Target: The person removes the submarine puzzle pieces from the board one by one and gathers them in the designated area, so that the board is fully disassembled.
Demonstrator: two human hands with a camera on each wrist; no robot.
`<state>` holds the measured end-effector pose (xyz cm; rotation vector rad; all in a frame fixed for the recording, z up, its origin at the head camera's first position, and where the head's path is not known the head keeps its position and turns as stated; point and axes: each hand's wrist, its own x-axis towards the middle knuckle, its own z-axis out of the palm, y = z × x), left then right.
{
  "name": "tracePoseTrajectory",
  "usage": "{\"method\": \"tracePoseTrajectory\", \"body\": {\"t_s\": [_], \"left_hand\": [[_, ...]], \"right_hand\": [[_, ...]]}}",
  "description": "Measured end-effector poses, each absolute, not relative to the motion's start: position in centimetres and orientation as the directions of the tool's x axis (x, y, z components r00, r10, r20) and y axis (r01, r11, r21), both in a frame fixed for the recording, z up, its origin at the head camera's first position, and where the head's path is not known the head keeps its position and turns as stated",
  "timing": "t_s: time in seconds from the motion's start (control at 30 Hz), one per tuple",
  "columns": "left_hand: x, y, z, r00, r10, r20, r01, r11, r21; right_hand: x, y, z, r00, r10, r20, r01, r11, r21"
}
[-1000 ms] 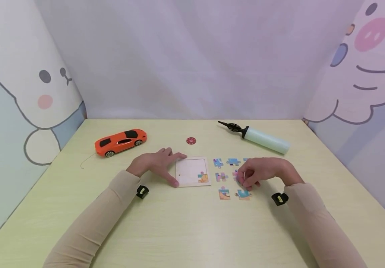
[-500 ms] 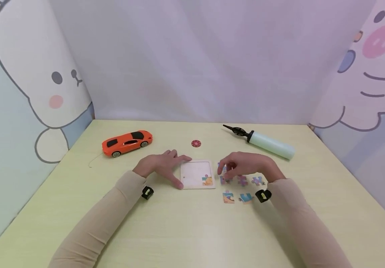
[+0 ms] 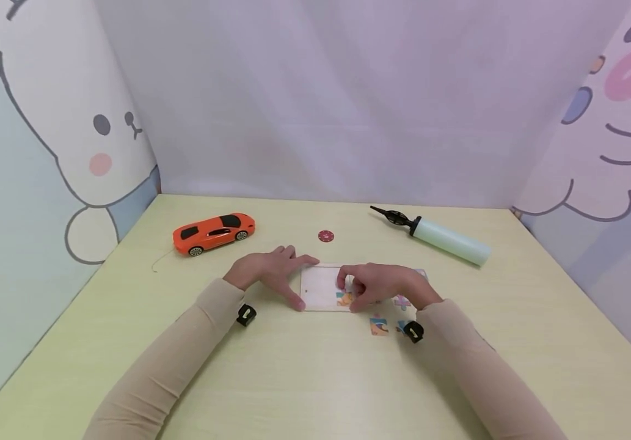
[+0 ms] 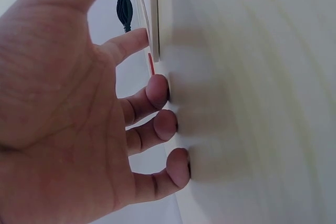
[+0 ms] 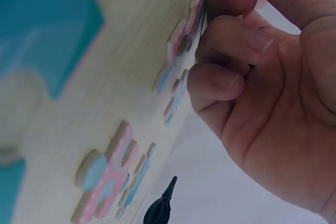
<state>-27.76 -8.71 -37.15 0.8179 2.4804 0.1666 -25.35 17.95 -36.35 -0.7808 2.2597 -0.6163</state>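
A square wooden puzzle tray [image 3: 319, 283] lies on the table, with one jigsaw piece [image 3: 344, 299] in its lower right corner. My left hand [image 3: 273, 273] spans the tray's left side, thumb at the near corner and index finger at the far one. In the left wrist view the index fingertip touches the tray edge, while the other fingertips rest on the table. My right hand [image 3: 375, 284] is over the tray's right side, thumb and index finger around the placed piece, other fingers curled. Its thumb and index tips are outside the right wrist view; I cannot tell whether they pinch anything.
Loose jigsaw pieces lie right of the tray, including a wave piece [image 3: 379, 326] and a pink dotted piece [image 5: 113, 174]. Behind are an orange toy car [image 3: 213, 234], a red chip [image 3: 325, 236] and a hand pump [image 3: 449, 240]. A curtain backs the table.
My right hand has moved left from the loose pieces, first over the nearest column, then onto the tray's right side. My left hand stays at the tray. The head view has shifted slightly.
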Motion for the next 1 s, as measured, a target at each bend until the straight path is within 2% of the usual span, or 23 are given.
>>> {"method": "tracePoseTrajectory", "body": {"t_s": [0.13,0.4,0.57,0.77,1.0], "left_hand": [[-27.8,-8.6,-37.1,-0.684,0.587,-0.433,0.520,0.809,0.275],[-27.6,-8.6,-37.0,-0.684,0.581,-0.440,0.519,0.812,0.267],[-27.6,-8.6,-37.0,-0.691,0.568,-0.447,0.504,0.822,0.267],[-27.7,-8.7,-37.4,-0.690,0.573,-0.443,0.511,0.819,0.263],[-27.9,-8.7,-37.3,-0.684,0.582,-0.440,0.518,0.812,0.269]], "right_hand": [[-25.3,17.9,-36.3,-0.606,-0.675,-0.421,-0.385,0.712,-0.587],[-25.3,17.7,-36.7,-0.659,-0.673,-0.335,-0.431,0.703,-0.565],[-25.2,17.6,-36.6,-0.682,-0.663,-0.309,-0.402,0.693,-0.599],[-25.1,18.1,-36.2,-0.667,-0.690,-0.281,-0.394,0.647,-0.652],[-25.3,20.3,-34.3,-0.673,-0.715,-0.191,-0.485,0.621,-0.616]]}}
